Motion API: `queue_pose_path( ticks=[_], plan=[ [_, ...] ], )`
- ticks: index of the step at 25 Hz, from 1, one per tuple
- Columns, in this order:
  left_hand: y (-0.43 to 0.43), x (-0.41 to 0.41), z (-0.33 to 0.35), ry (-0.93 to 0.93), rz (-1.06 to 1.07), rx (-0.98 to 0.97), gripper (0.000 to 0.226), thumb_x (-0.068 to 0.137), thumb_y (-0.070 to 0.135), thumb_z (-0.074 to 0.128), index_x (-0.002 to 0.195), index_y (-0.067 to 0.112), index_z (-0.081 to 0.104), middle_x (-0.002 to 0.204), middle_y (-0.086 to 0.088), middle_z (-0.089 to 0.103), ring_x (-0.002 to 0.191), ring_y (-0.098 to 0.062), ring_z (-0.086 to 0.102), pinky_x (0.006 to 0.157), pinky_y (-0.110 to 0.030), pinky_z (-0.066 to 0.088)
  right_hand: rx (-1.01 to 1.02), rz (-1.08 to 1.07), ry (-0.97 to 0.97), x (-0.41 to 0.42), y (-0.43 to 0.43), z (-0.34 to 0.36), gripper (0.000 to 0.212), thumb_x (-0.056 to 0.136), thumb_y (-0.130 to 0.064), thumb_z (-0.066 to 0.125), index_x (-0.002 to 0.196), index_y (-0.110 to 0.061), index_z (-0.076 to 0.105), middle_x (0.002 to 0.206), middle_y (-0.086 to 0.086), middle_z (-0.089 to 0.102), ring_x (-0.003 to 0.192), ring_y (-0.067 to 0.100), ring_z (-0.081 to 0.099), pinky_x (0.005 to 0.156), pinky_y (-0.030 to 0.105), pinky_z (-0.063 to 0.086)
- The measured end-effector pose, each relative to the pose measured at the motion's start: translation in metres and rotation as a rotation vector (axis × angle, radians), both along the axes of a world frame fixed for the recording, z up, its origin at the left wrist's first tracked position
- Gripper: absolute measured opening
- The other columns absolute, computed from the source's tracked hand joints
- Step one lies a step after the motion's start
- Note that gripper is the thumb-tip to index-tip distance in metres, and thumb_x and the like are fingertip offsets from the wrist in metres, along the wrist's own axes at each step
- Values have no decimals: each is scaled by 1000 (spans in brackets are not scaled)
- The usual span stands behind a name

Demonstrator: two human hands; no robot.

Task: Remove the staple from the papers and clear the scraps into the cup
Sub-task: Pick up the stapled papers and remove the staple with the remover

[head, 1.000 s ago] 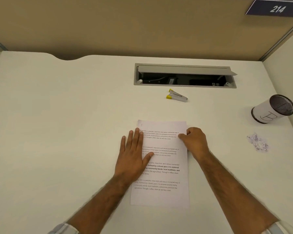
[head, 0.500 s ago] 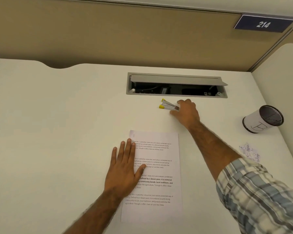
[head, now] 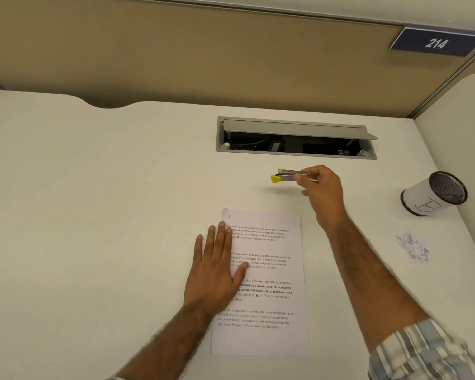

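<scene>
The printed papers (head: 269,272) lie flat on the white desk, with a small staple (head: 229,216) near their top left corner. My left hand (head: 215,266) rests flat, fingers apart, on the papers' left edge. Beyond the papers, my right hand (head: 322,192) pinches the metal end of a yellow-tipped staple remover (head: 284,175) and holds it just above the desk. A mesh cup (head: 433,194) wrapped in white paper lies tilted at the right. Below it sits a small pile of paper scraps (head: 413,245).
An open grey cable tray (head: 295,138) is sunk into the desk behind the staple remover. A tan partition wall (head: 203,56) with a "214" sign (head: 435,42) closes off the back. A white side panel stands at the right edge.
My right hand left the papers' right edge, reached back to the staple remover and lifted it off the desk. My left hand stayed flat on the papers.
</scene>
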State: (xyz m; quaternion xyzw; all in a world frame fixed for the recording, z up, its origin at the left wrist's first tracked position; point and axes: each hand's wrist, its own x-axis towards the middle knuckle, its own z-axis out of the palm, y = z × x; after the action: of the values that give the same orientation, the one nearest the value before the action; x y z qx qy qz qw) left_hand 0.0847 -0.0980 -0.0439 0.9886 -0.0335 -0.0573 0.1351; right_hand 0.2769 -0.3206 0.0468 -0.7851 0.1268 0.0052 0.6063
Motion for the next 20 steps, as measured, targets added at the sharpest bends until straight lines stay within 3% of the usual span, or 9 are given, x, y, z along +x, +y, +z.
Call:
queue_pose_path(
  ticks=[2,4,8,11,13,16,18,20],
  plan=[
    [0,0,0,-2,-1,-3,82,104,63,21,164,12,-4,173,-7,-9,160,-22,-11,129,-52,5,509,-28,107,-27,5,5,5,93,-16,65,98,-15,63,106,11,71,101,27,70,84,41,55],
    [0,0,0,-2,-3,-5,83,104,63,21,164,11,-2,173,-7,-8,160,-23,-11,129,-52,5,840,-88,228,-49,14,2,7,96,-17,60,101,-15,62,108,13,71,103,29,70,84,44,57],
    [0,1,0,9,-7,-7,83,104,63,20,164,11,-5,173,-8,-9,160,-23,-11,129,-52,3,1081,-212,407,-69,45,-4,18,94,-12,51,106,-8,64,98,17,66,89,30,68,78,46,60],
    [1,0,1,15,-9,-15,84,104,64,19,163,12,-9,173,-8,-12,159,-23,-14,129,-52,2,1129,-170,500,-69,60,6,32,96,-14,48,122,-3,62,81,15,62,70,24,63,63,35,60],
    [0,1,1,13,-7,-18,83,104,63,20,163,12,-8,173,-8,-12,159,-23,-15,129,-53,3,919,-73,534,-67,68,9,28,96,-15,54,122,-6,61,80,13,64,67,22,62,59,31,57],
    [0,1,0,9,0,-25,83,105,62,22,163,11,-6,173,-8,-12,159,-23,-15,129,-53,3,49,235,278,-66,78,-2,17,96,-20,59,112,-17,53,90,2,72,71,19,69,63,35,55],
    [0,1,0,12,-2,-25,83,105,62,21,163,11,-6,173,-8,-12,159,-23,-14,129,-53,2,-552,468,54,-66,77,-13,16,93,-28,64,103,-23,52,91,-9,66,76,13,65,66,32,51],
    [0,1,-1,8,-4,-24,83,105,62,20,163,11,-6,173,-9,-11,159,-24,-13,129,-53,3,-868,635,-80,-66,75,-24,14,92,-32,63,102,-24,58,96,-9,62,84,14,59,70,32,49]
  ],
)
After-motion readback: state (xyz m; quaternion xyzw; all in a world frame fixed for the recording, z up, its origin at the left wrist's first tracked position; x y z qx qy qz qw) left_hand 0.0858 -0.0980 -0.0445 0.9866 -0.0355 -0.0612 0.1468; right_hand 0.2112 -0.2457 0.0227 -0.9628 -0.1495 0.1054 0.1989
